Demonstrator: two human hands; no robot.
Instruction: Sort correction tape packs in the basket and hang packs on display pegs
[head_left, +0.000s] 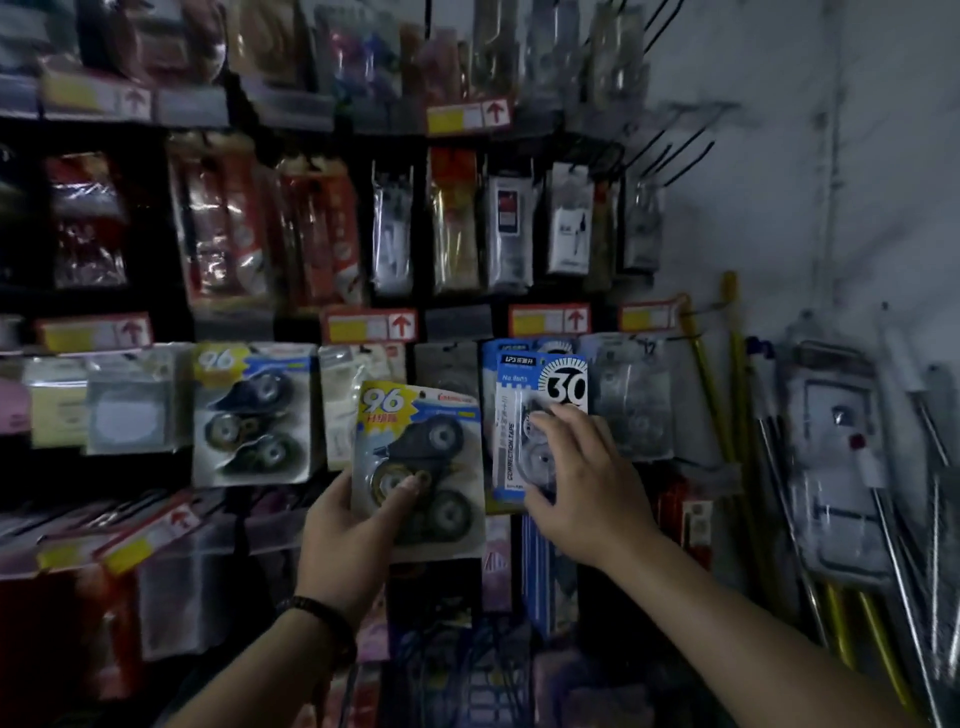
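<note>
My left hand (347, 535) grips a correction tape pack marked "96" (422, 457), a card with three dark tape rollers, thumb across its front, held up before the display. My right hand (582, 488) holds a blue and white pack marked "30" (524, 415), fingers spread over its front, at the front of a row of like packs on a peg. A matching "96" pack (252, 413) hangs on a peg to the left. The basket (457, 670) shows dimly at the bottom between my arms.
The dark display wall carries rows of hanging stationery packs and price tags with red arrows (371, 326). Bare hooks (675, 150) stick out at the upper right. Yellow and metal poles (737, 415) and a folded metal frame (836, 457) lean against the white wall on the right.
</note>
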